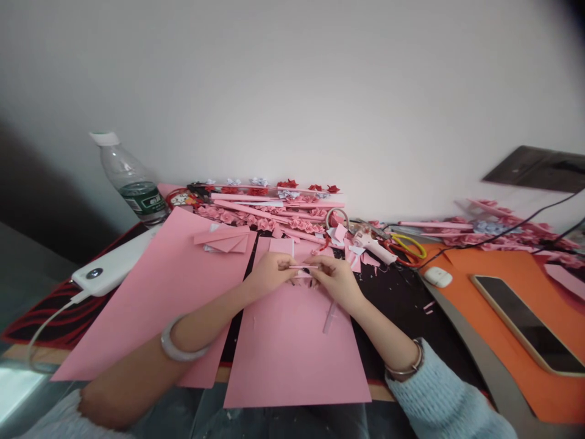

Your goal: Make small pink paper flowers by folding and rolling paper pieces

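Observation:
Both hands meet over a pink paper sheet (297,347). My left hand (273,273) is closed on the left end of a small pink paper strip (303,267), and my right hand (338,280) pinches its right end. The strip lies level between the fingertips; its lower part is partly hidden by them. Below my right hand a narrow translucent strip (329,318) lies on the sheet. Just beyond the hands are a pale pink paper piece (282,246) and, to the left, a stack of folded pink papers (225,239).
Pink paper flowers and rolled stems (260,210) line the wall. A white glue gun (372,242), yellow-handled scissors (409,245) and a tape roll (337,218) lie right of them. A bottle (137,183), power bank (114,262), earbud case (437,277) and phone (530,323) flank the work.

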A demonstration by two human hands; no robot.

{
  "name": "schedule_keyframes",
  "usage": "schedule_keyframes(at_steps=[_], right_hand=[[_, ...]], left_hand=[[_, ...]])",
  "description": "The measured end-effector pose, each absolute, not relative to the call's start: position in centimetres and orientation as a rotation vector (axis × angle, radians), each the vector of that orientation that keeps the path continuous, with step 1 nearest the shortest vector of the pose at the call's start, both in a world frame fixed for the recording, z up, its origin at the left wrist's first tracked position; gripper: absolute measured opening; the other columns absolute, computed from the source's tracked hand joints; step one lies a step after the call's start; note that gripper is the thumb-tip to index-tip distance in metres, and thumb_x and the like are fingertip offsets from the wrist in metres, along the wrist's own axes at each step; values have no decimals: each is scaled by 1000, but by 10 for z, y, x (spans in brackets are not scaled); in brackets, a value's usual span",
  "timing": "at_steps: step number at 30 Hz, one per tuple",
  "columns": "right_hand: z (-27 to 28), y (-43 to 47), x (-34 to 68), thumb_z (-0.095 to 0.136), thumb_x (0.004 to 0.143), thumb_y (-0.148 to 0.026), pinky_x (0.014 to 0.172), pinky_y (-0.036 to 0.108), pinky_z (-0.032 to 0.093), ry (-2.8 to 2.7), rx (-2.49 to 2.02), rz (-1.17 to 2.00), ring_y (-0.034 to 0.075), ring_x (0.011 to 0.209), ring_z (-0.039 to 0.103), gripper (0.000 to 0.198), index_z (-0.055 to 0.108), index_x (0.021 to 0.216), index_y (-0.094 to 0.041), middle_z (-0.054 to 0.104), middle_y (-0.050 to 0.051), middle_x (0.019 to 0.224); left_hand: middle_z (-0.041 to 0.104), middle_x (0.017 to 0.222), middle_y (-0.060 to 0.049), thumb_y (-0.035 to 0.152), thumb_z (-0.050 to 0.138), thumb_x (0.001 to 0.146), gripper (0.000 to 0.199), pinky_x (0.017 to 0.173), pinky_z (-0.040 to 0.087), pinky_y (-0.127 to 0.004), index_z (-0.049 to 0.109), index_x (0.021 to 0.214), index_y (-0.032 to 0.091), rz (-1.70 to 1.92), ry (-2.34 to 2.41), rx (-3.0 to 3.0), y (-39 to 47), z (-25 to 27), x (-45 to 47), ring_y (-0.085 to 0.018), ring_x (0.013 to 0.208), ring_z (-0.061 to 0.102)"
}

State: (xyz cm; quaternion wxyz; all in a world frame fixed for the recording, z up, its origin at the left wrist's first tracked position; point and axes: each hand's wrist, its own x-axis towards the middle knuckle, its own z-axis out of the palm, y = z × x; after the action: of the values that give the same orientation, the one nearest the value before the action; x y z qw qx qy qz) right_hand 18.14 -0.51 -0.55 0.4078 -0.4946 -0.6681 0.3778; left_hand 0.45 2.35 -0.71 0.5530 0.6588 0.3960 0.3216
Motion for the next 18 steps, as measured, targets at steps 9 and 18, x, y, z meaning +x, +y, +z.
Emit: schedule_keyframes(at_steps=[9,18], right_hand=[[0,-8,179,51,78,-17,46,20,34,-1927,-1326,796,9,44,46,9,51,69,-17,50,-5,50],[1,-7,183,56,76,-25,47,21,26,-1972,-1293,618,8,48,32,30,39,52,-18,34,-6,49]], left_hand=[[66,60,-2,16,52,75,12,57,48,-22,55,63,15,722,907,1733,20,-13,4,-13,59,63],[64,57,-1,15,56,72,8,62,53,-28,53,64,14,680,785,1517,24,-16,5,-15,58,65]])
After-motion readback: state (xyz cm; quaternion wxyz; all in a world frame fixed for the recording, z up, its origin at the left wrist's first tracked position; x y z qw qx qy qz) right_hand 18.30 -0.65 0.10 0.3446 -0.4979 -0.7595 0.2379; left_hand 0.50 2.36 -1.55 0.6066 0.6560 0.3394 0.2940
